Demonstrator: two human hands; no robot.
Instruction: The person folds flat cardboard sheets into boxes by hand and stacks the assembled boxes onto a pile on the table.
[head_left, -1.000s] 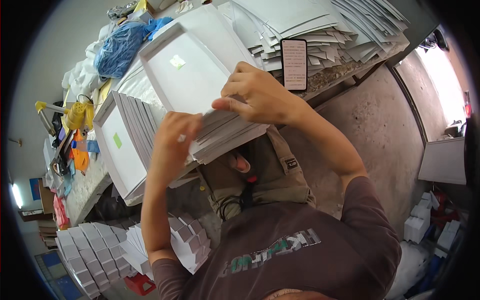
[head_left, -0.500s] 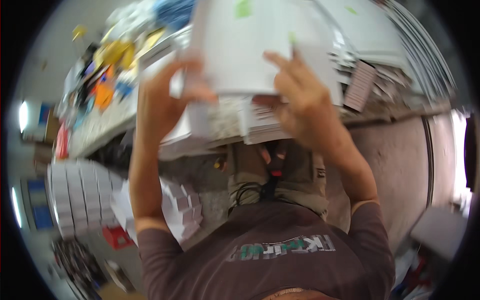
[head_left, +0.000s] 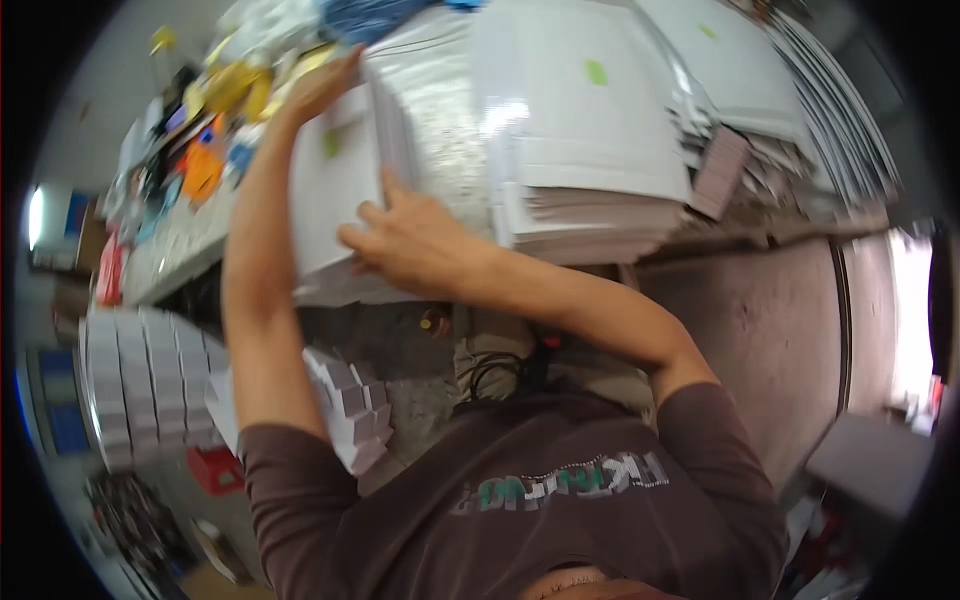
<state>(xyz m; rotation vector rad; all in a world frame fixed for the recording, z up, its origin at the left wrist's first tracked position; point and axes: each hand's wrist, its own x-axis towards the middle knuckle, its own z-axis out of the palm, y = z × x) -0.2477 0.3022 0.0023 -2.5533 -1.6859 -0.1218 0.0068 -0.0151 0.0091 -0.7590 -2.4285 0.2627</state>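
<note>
A thick stack of flat white cardboard sheets (head_left: 335, 200) with a small green sticker stands at the near edge of the work table (head_left: 180, 255). My left hand (head_left: 325, 85) reaches over its far top edge and grips it. My right hand (head_left: 415, 240) presses on the stack's near right side, fingers spread along the sheet edges. Right beside it sits a second, larger white stack (head_left: 590, 150), also with a green sticker.
Yellow, orange and blue items (head_left: 215, 130) crowd the table's left end. More white sheets (head_left: 820, 110) fan out at the far right. Stacks of small white folded boxes (head_left: 140, 385) stand on the floor at left and below the table (head_left: 350, 410). Bare concrete floor (head_left: 760, 330) lies to the right.
The view swung and blurred. Both hands shifted from the large stack held in front onto the left stack; my left hand now reaches over its far edge.
</note>
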